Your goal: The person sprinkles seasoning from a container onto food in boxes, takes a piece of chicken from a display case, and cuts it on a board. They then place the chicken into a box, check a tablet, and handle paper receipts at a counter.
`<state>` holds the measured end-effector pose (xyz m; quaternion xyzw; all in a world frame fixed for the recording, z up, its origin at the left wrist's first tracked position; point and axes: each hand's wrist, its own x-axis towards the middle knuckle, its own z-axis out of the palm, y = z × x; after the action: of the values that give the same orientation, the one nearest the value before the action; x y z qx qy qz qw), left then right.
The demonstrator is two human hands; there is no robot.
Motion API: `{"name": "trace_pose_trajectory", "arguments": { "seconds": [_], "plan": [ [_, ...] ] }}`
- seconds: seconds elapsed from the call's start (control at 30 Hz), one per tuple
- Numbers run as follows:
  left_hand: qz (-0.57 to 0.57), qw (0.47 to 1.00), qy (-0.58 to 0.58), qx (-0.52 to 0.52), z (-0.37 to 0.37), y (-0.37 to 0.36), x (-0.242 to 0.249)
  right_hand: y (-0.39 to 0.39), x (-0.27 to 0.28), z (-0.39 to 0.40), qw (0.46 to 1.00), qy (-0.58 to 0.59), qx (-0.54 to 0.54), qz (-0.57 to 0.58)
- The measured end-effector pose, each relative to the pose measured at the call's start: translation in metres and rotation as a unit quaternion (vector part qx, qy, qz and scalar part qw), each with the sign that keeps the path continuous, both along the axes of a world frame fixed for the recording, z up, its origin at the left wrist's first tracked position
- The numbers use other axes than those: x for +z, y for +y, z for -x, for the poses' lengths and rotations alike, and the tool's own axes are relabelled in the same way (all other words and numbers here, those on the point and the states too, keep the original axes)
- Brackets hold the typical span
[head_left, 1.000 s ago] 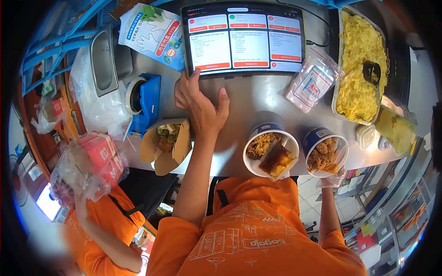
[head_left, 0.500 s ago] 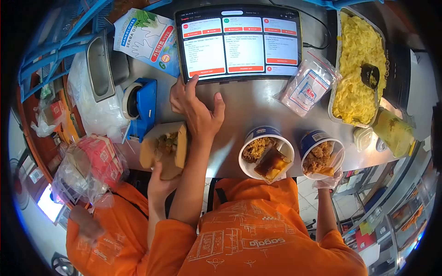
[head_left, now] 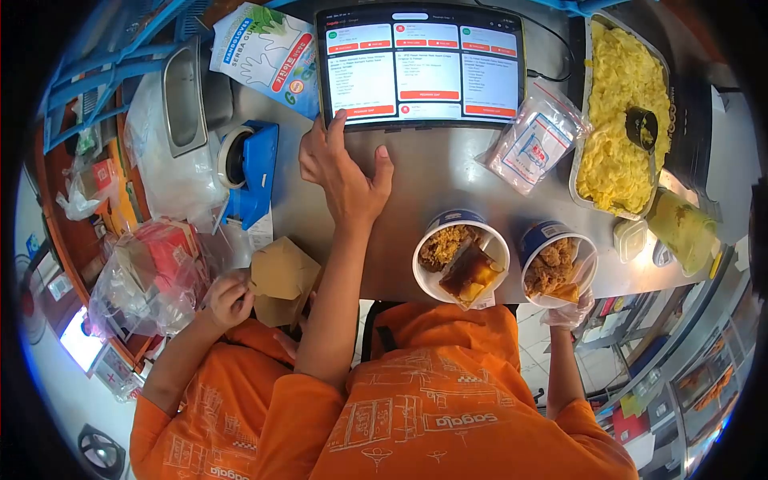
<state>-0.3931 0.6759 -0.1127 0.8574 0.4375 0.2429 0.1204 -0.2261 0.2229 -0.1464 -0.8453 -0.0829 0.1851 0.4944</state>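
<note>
My left hand [head_left: 348, 180] is bare and holds nothing. Its fingers are spread, with the index fingertip at the lower left edge of a tablet [head_left: 420, 76] that displays order cards with orange buttons. In a clear plastic glove, my right hand [head_left: 571, 310] grips the near side of a blue-and-white paper bowl [head_left: 554, 232] of fried chicken [head_left: 550, 268]; part of that hand is hidden behind the bowl. Left of it stands another paper bowl [head_left: 458, 216] with crumbly fried food and a browned, glossy yellow slab [head_left: 470, 276].
At my left, a co-worker's hand [head_left: 230, 300] is at a brown cardboard box [head_left: 284, 272]. A blue tape dispenser [head_left: 254, 172], a steel pan [head_left: 186, 104] and a glove packet [head_left: 268, 60] lie beyond. To the right are a plastic bag pack [head_left: 538, 140] and a scrambled egg tray [head_left: 624, 120].
On the tablet, the cards have changed and moved left. The co-worker's box has gone from open to shut, and a hand has come to its left side. My hands stay nearly in place.
</note>
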Motion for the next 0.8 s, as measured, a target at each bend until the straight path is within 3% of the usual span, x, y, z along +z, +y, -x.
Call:
{"name": "trace_pose_trajectory", "arguments": {
  "seconds": [0.2, 0.23, 0.27, 0.3, 0.33, 0.37, 0.4, 0.43, 0.5, 0.53, 0.6, 0.63, 0.67, 0.7, 0.73, 0.8],
  "plan": [
    [-0.003, 1.000, -0.016, 0.008, -0.001, -0.001, -0.001, 0.009, -0.004, -0.001, 0.999, 0.004, -0.015, -0.030],
    [-0.003, 1.000, -0.017, 0.008, -0.001, 0.000, -0.002, 0.026, -0.002, 0.006, 0.978, 0.081, -0.123, -0.151],
    [-0.021, 0.999, -0.034, 0.005, -0.002, 0.002, -0.002, -0.007, -0.030, 0.002, 0.990, 0.018, -0.081, -0.115],
    [-0.033, 0.998, -0.054, 0.001, -0.003, -0.001, -0.003, -0.007, -0.029, -0.003, 0.996, -0.063, -0.014, -0.068],
    [-0.030, 0.998, -0.047, 0.009, -0.003, -0.001, -0.003, 0.010, -0.017, -0.001, 0.990, -0.138, -0.025, 0.020],
    [-0.024, 0.999, -0.044, 0.012, -0.002, -0.001, -0.003, 0.046, 0.021, -0.003, 0.996, -0.014, 0.009, -0.089],
    [-0.028, 0.999, -0.029, 0.021, -0.001, -0.003, -0.003, 0.032, 0.005, -0.003, 0.960, -0.244, 0.095, 0.098],
    [-0.036, 0.999, -0.019, 0.030, -0.003, -0.005, -0.004, -0.007, -0.030, -0.007, 0.983, -0.131, 0.106, 0.071],
    [-0.051, 0.998, -0.036, 0.014, -0.005, -0.007, 0.005, 0.037, 0.025, -0.019, 0.960, -0.102, 0.136, 0.223],
    [-0.059, 0.997, -0.057, 0.008, -0.006, -0.009, 0.008, 0.041, 0.016, -0.020, 0.970, -0.138, 0.106, 0.167],
    [-0.070, 0.994, -0.082, -0.006, -0.002, -0.011, 0.013, 0.062, 0.049, -0.026, 0.972, -0.140, 0.102, 0.156],
    [-0.088, 0.992, -0.092, -0.007, -0.009, -0.020, 0.032, 0.076, 0.072, -0.032, 0.998, 0.039, 0.039, 0.040],
    [-0.061, 0.983, -0.159, 0.073, -0.016, -0.036, 0.047, 0.082, 0.085, -0.039, 0.972, 0.221, -0.016, -0.077],
    [-0.028, 0.963, -0.223, 0.152, -0.020, -0.057, 0.061, 0.076, 0.081, -0.050, 0.965, 0.222, 0.046, -0.136],
    [-0.038, 0.961, -0.225, 0.156, -0.020, -0.076, 0.076, 0.075, 0.083, -0.058, 0.963, 0.221, 0.054, -0.143],
    [0.022, 0.924, -0.367, 0.108, -0.016, -0.119, 0.105, 0.075, 0.087, -0.070, 0.943, 0.255, 0.109, -0.185]
  ]
}}
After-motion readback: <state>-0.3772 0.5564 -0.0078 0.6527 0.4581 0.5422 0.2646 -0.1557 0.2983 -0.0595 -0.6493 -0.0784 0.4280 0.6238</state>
